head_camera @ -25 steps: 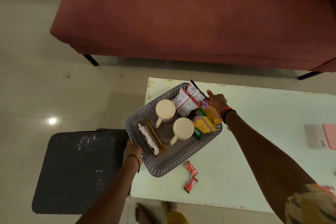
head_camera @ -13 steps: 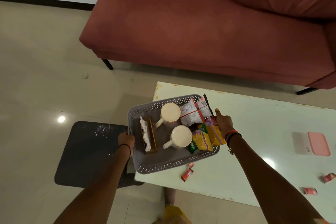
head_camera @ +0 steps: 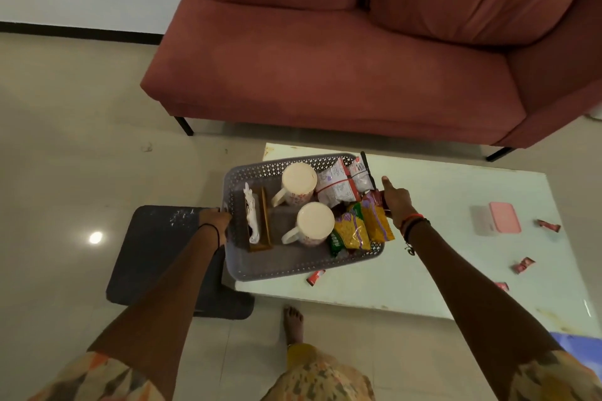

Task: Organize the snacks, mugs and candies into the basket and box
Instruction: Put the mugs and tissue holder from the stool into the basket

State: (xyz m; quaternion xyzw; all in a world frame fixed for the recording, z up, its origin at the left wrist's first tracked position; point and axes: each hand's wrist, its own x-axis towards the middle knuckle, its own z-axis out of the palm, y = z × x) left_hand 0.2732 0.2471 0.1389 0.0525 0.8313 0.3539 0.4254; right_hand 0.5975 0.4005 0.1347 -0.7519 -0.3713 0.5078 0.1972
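Fingers of left hand (head_camera: 213, 221) curl over left rim of grey basket (head_camera: 293, 272). Right hand (head_camera: 395, 202) grips right rim, thumb raised. Basket overhangs left edge of tabletop (head_camera: 439, 254), above dark mat (head_camera: 156, 254).

Inside basket:
- far mug (head_camera: 299, 184)
- near mug (head_camera: 314, 225)
- white packets (head_camera: 338, 184)
- yellow packets (head_camera: 353, 231)
- wooden tissue holder (head_camera: 264, 221)

Red candy (head_camera: 315, 277) just beside basket's near wall. Other candies (head_camera: 524, 265) well right, near pink-lidded box (head_camera: 504, 221). Packet print too small to read. Sofa (head_camera: 325, 75) beyond far edge. Bare tabletop between basket and box.
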